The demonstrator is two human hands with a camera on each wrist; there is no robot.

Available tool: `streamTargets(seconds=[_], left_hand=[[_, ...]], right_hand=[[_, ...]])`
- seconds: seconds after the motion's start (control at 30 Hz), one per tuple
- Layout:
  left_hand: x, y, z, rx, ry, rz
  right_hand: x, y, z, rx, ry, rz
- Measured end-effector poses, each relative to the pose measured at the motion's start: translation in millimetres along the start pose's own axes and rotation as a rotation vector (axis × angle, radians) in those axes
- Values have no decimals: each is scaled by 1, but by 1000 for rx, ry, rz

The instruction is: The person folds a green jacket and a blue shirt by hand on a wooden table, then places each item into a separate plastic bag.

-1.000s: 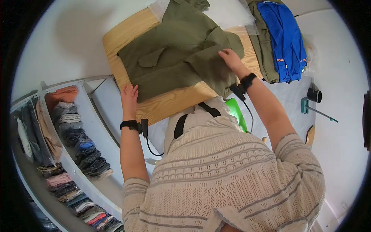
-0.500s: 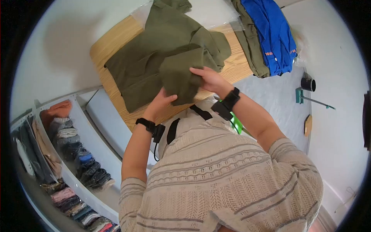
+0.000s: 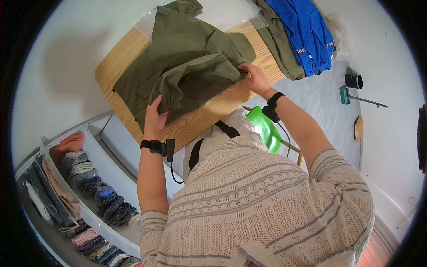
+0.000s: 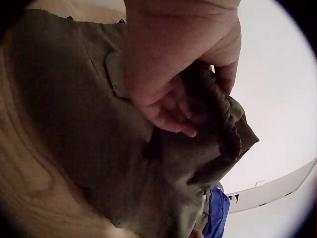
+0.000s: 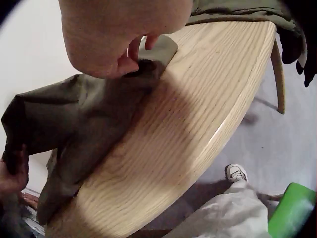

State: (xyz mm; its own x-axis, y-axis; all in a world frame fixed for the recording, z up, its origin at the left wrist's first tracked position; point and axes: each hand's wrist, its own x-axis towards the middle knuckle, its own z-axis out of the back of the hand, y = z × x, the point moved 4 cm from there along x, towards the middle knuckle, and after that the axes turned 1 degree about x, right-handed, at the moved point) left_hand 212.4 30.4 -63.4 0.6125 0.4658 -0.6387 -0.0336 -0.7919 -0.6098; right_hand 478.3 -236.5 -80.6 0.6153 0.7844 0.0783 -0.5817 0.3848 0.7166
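An olive-green garment [image 3: 178, 49] lies spread over the wooden table, one sleeve lifted toward the near edge. The left hand [image 3: 155, 117] grips the sleeve's gathered cuff; in the left wrist view the left hand [image 4: 181, 64] has its thumb and fingers around the elastic edge [image 4: 225, 116]. At the sleeve's other end, the right hand [image 3: 256, 80] pinches the cloth near the table's right side. In the right wrist view the right hand [image 5: 124, 44] has curled fingertips on the olive cloth [image 5: 106, 106].
Blue clothing [image 3: 307, 35] lies on olive clothing [image 3: 280, 40] at the right. Clear plastic [image 3: 144, 24] is under the garment's far part. Shelves of folded clothes [image 3: 106, 196] stand at the left. A green seat [image 3: 264, 127] is below the table's near edge [image 3: 195, 129].
The hands came together at the near cloth, then moved apart. The sleeve part is now held up between them, its cuff at the left hand. The view has shifted slightly.
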Motion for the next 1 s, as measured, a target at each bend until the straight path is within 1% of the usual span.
streamTargets(seconds=[0.03, 0.07, 0.1, 0.13, 0.2, 0.23, 0.3, 0.33, 0.4, 0.43, 0.5, 0.53, 0.6, 0.63, 0.7, 0.73, 0.8, 0.83, 0.9, 0.93, 0.97, 1.0], left_hand=[[4, 1, 11, 1, -1, 1], [6, -5, 20, 201, 51, -155], [1, -14, 13, 402, 105, -308], [1, -19, 10, 409, 108, -303], [4, -28, 6, -295, 54, -132], [5, -30, 3, -292, 58, -129], [5, -33, 3, -211, -11, -159], [6, -34, 2, -212, -12, -160], [7, -36, 1, -192, 28, -156], [8, -38, 2, -194, 22, -156], [10, -43, 7, -212, 48, -143], [11, -45, 13, -212, 44, -145], [10, -49, 18, -69, 56, -86], [7, -53, 20, -68, 50, -88], [-1, -61, 24, 189, 61, -46], [-3, -65, 33, 190, 54, -48], [-4, -69, 56, 415, 21, 14], [-6, -67, 64, 416, 14, 12], [-10, -62, 85, 593, -95, -96], [-6, -51, 98, 549, -163, -130], [-3, -41, 111, 551, -174, -133], [-5, -31, 113, 595, -223, -100]], right_hand=[[3, -9, 0, 1, 0, -1], [5, -18, -5, -73, 85, 3], [7, -25, -10, -146, 170, 6], [8, -31, -11, -142, 167, -1], [9, -35, -13, -179, 206, 105], [8, -37, -12, -180, 202, 101], [8, -39, -12, -104, 204, 182], [9, -43, -14, -104, 204, 183], [11, -45, -14, 5, 183, 138], [11, -41, -14, 7, 188, 138], [12, -50, -14, 84, 207, -194], [12, -53, -19, 86, 210, -192], [14, -51, -19, -102, 43, -189], [14, -49, -21, -98, 46, -187], [13, -45, -21, -194, -54, -165], [14, -44, -22, -189, -50, -163], [14, -41, -21, -235, -56, -96], [14, -41, -21, -230, -53, -94], [13, -38, -19, -235, -69, -76], [13, -36, -18, -228, -66, -70], [13, -36, -18, -237, -54, -79], [13, -35, -17, -245, -43, -87]])
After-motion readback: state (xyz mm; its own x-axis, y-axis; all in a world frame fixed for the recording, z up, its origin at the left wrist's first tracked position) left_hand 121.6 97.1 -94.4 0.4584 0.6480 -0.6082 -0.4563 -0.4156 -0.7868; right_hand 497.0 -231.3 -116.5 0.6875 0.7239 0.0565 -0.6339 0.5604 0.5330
